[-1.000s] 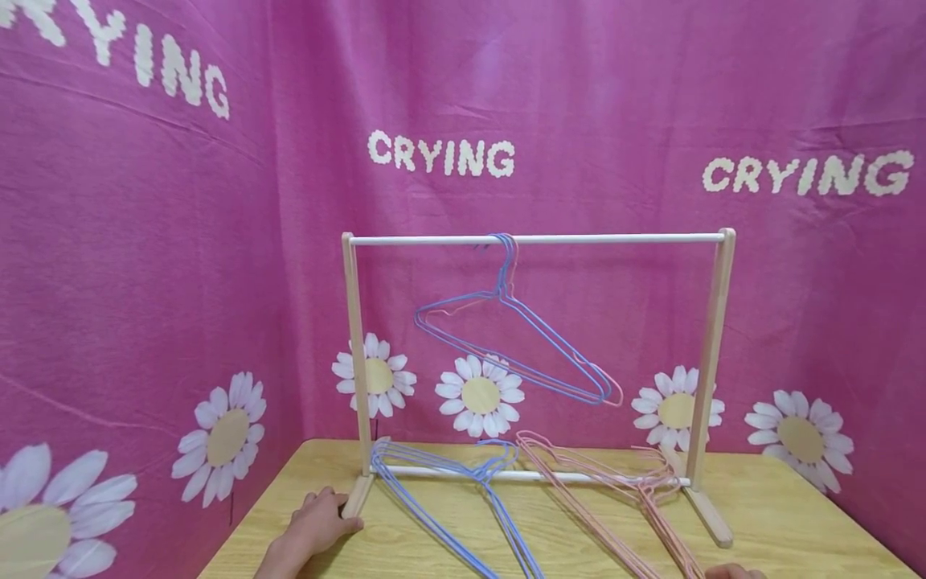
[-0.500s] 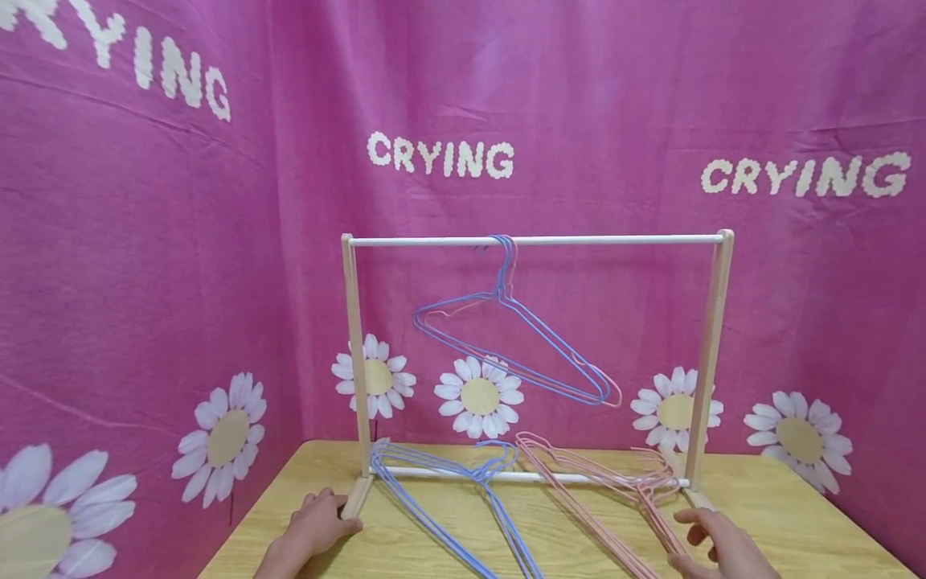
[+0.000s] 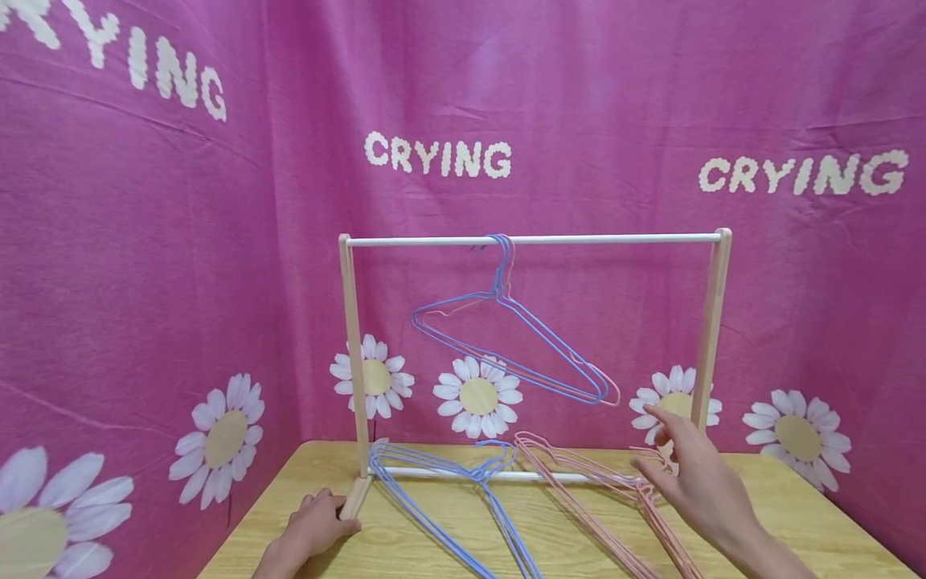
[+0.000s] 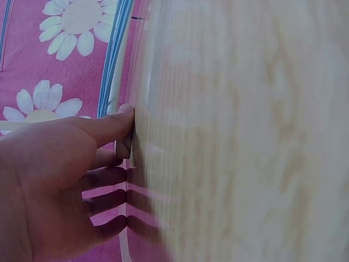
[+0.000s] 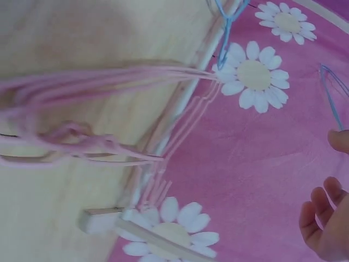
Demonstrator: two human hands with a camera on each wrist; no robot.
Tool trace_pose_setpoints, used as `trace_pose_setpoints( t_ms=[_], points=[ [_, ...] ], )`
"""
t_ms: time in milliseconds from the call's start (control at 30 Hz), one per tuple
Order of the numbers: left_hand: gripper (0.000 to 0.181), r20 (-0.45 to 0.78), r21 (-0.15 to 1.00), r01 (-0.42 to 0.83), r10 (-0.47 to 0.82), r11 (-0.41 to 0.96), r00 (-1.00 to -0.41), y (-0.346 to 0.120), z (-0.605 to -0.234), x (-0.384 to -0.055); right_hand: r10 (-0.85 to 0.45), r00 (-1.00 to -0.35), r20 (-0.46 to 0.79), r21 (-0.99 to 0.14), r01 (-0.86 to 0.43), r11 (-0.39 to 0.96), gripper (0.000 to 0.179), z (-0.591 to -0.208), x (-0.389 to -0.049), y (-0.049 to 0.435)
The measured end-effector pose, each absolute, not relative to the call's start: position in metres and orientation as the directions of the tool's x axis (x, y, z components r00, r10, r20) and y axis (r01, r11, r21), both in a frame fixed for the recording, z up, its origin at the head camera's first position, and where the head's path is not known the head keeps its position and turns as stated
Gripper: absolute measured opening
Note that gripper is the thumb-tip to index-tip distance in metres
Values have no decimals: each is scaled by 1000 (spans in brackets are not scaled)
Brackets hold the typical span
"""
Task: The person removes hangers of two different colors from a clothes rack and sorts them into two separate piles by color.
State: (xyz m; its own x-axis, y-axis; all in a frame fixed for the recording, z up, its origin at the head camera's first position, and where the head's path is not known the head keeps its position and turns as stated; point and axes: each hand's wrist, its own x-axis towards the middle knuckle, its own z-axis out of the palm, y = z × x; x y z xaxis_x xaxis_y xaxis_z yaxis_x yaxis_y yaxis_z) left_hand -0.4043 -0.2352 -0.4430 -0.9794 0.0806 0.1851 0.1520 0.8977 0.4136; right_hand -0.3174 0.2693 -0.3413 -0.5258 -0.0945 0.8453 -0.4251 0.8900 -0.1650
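Observation:
A small garment rack [image 3: 622,239] stands on the table. My left hand [image 3: 314,527] pinches the end of its left foot [image 4: 123,150] between thumb and fingers. My right hand [image 3: 705,482] is raised in front of the right post, thumb and fingers apart, holding nothing. It partly covers the post and the hook end of the pink wire hangers [image 5: 136,76]. Several blue wire hangers [image 3: 481,476] lie beside the pink ones, both piles leaning over the rack's lower bar. From the top bar hang blue hangers [image 3: 499,277] with a pink hanger [image 3: 615,394] behind them.
The wooden table [image 3: 239,555] ends at a pink cloth backdrop [image 3: 608,96] printed with daisies and lettering. Another cloth wall [image 3: 130,257] runs along the left. The rack's right post [image 3: 716,305] rises close behind my right hand.
My right hand has come up from the bottom right edge, past the pink hangers, to the right post. My left hand and the hangers stay in place.

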Motion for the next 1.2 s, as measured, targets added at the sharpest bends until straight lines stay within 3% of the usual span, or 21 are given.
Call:
trace_pose_setpoints(
  t_ms=[300,533,833,1200],
  points=[
    [52,183,415,153,82,897,-980,-238,-440,-401,-227,-432,873,18,-436,900,100,-311,-350,250],
    [52,178,416,156,87,896,-980,-237,-441,-404,-250,-449,858,52,-408,912,106,-307,-361,252],
    [53,159,440,139,76,887,-984,-236,-447,-402,-296,-442,847,86,-436,896,96,-302,-374,248],
    [52,188,428,152,77,891,-979,-235,-445,-406,-308,-367,878,122,-451,884,70,-298,-381,248]
  ],
)
